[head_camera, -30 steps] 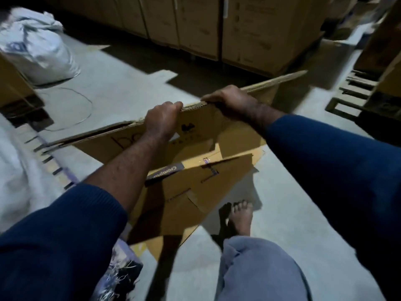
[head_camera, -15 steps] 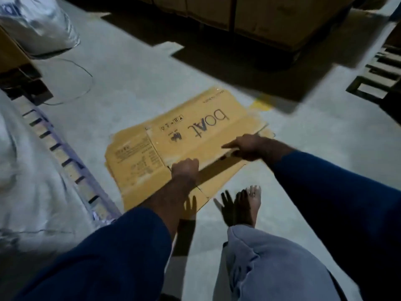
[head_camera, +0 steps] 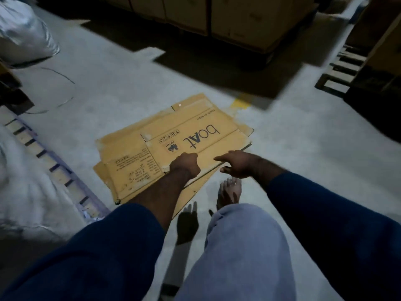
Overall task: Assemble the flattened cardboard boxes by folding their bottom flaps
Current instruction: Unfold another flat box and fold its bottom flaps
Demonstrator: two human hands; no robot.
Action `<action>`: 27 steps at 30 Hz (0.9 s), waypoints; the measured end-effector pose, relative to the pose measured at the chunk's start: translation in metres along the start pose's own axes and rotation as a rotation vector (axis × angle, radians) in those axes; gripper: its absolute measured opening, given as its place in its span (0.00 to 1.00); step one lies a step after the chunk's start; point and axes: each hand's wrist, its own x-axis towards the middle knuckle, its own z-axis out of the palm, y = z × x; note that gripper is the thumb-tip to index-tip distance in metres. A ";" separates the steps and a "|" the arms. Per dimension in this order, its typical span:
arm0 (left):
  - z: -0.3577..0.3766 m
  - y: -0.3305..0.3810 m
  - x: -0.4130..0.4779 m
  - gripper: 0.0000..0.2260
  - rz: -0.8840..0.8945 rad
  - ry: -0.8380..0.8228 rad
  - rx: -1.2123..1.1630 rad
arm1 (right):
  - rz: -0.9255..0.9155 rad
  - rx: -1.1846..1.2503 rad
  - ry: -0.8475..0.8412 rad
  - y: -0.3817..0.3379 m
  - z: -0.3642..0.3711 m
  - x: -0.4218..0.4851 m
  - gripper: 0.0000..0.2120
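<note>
- Gripping the near edge of the flat box [head_camera: 195, 135] (head view, print up on the floor [head_camera: 130, 83]), the left hand [head_camera: 184, 166] has its fingers curled round it.
- Right hand [head_camera: 236, 164] seems to pinch the same edge, forefinger on top, thumb beneath; blur leaves doubt.
- Step, I judge: opening the box, no flaps folded yet. Next: lift the top layer and square it.
</note>
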 end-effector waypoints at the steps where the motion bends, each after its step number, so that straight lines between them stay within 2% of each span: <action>1: -0.006 0.008 -0.005 0.22 0.024 0.006 0.002 | 0.009 -0.003 0.014 0.002 -0.001 -0.011 0.27; 3: -0.019 0.029 -0.019 0.23 0.074 0.011 0.020 | 0.033 -0.021 0.043 0.008 -0.001 -0.036 0.27; 8: -0.054 0.093 -0.050 0.16 0.276 -0.033 0.135 | 0.104 -0.018 0.085 0.029 -0.004 -0.119 0.27; 12: -0.081 0.158 -0.098 0.13 0.488 -0.037 0.205 | 0.228 0.018 0.129 0.055 -0.003 -0.201 0.26; 15: -0.089 0.209 -0.136 0.13 0.603 -0.004 0.216 | 0.334 0.039 0.175 0.072 0.003 -0.267 0.22; 20: -0.066 0.296 -0.203 0.14 0.777 0.028 0.232 | 0.537 0.114 0.195 0.106 0.029 -0.374 0.12; 27: 0.007 0.405 -0.282 0.13 0.939 -0.092 0.235 | 0.809 0.264 0.161 0.183 0.101 -0.486 0.12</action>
